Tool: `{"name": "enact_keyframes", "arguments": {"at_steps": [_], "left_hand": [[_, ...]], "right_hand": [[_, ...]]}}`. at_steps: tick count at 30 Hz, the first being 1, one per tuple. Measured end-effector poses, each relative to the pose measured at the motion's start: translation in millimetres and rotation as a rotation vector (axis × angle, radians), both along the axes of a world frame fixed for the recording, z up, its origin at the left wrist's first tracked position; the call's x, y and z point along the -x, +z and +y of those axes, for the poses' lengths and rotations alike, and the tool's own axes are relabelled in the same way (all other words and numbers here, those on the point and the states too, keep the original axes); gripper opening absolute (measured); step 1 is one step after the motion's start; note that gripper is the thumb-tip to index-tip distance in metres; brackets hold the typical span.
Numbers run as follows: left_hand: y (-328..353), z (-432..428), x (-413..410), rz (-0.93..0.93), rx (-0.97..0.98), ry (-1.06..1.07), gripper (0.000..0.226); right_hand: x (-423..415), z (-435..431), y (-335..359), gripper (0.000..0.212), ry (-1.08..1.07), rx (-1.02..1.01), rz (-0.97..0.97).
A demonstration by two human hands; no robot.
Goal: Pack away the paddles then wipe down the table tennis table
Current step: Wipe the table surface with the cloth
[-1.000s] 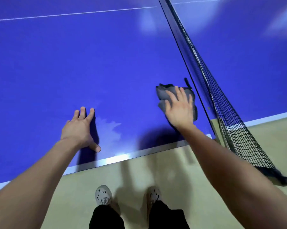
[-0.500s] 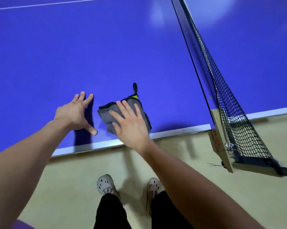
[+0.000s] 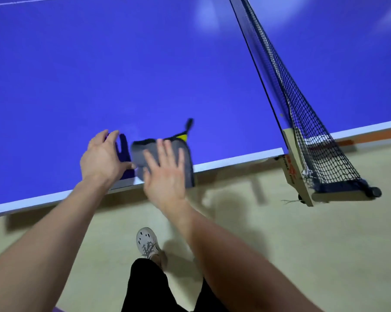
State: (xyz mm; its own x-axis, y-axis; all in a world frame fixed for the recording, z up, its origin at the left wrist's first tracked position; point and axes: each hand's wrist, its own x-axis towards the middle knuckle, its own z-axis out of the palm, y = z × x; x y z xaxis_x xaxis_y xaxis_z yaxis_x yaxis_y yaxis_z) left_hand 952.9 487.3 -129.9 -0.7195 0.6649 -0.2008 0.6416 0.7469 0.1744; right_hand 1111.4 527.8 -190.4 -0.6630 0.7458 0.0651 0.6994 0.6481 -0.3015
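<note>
Our right hand (image 3: 165,176), fingers (image 3: 161,152) spread straight, pressed flat on the folded grey cloth (image 3: 142,152), yellow-tagged, overhanging the tabletop's (image 3: 235,157) near edge, our left hand (image 3: 102,158) flat just beside it, fingers together.

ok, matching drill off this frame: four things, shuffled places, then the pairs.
1 grey folded cloth
2 black mesh net
3 white perforated shoe
4 left hand

a on the beige floor
b flat on the blue tabletop, left of the cloth
c under the right hand, at the near edge
d stretched across the tabletop

Pairs: 1-c, 2-d, 3-a, 4-b
</note>
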Motion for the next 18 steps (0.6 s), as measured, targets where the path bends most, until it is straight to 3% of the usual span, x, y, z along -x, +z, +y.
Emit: {"name": "enact_keyframes", "arguments": {"at_steps": [2, 5, 10, 14, 16, 18], "left_hand": [[-7, -20, -11, 0.026, -0.036, -0.008, 0.083], [-8, -37, -22, -0.036, 0.028, -0.028, 0.075], [-6, -48, -18, -0.078, 0.145, -0.125, 0.103], [-19, -54, -24, 0.081, 0.185, -0.188, 0.107], [-23, -53, -27, 0.091, 0.176, -0.167, 0.107], [-24, -52, -24, 0.069, 0.196, -0.182, 0.108]], "right_hand": [[-2, 2, -2, 0.053, 0.133, 0.015, 0.049], [-65, 52, -15, 0.051, 0.178, -0.055, 0.091], [-205, 151, -19, 0.054, -0.313, -0.068, 0.021], [-157, 123, -19, 0.054, -0.674, -0.029, 0.057], [-100, 70, -17, 0.053, -0.566, -0.041, 0.099], [-53, 14, -16, 0.053, -0.227, -0.024, 0.062]]}}
